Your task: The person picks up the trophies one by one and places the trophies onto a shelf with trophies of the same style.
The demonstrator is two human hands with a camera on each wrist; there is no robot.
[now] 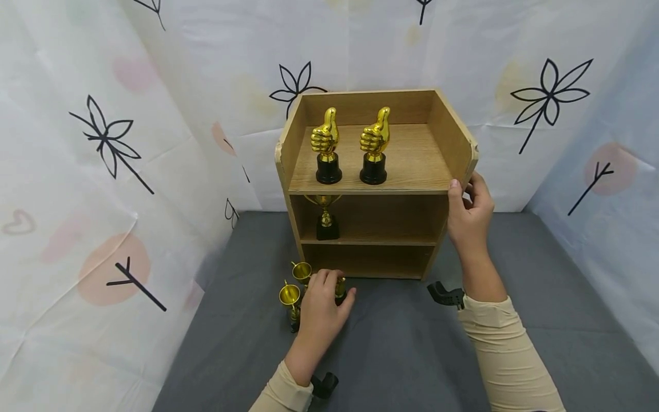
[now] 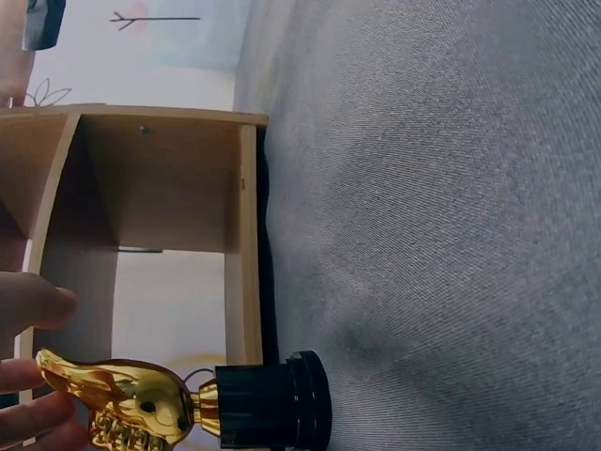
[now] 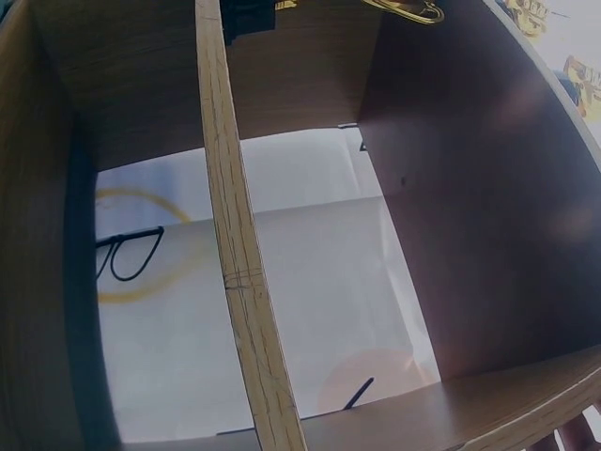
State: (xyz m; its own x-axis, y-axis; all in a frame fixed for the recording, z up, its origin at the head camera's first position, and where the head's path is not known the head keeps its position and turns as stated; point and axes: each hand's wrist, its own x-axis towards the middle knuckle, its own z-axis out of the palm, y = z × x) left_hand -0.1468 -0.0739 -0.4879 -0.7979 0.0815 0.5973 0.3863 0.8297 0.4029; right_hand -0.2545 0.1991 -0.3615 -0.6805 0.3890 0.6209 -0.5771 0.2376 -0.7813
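**Left hand [image 1: 321,306] at a gold thumbs-up trophy [image 2: 205,406], right hand [image 1: 471,217] on a wooden shelf unit [image 1: 407,154]**

Nearest are two beige sleeves, the left one [image 1: 283,392] and the right one [image 1: 509,355], with a black mount at each wrist. Past the left cuff, the left hand reaches over the grey cloth [image 1: 391,343], its thumb spread away from the fingers. The thumbs-up trophy stands upright on its black base, just in front of the unit's lower left part; the fingers are about its gold top, though whether they touch it I cannot tell.

Left of that hand stand two gold cup trophies: the nearer cup [image 1: 290,296], and a farther cup [image 1: 301,271] partly hidden by the hand.

Farther off, the right hand grips the front edge of the unit's right side panel, thumb on the front and fingers round the outside. A gold trophy cup [image 1: 326,220] on a black base stands at the left of the middle compartment. On the top shelf, a left thumbs-up figure [image 1: 326,146] and a right thumbs-up figure [image 1: 375,146] stand apart, side by side. Behind everything hangs a white backdrop [image 1: 381,57] with black line-drawn flowers.
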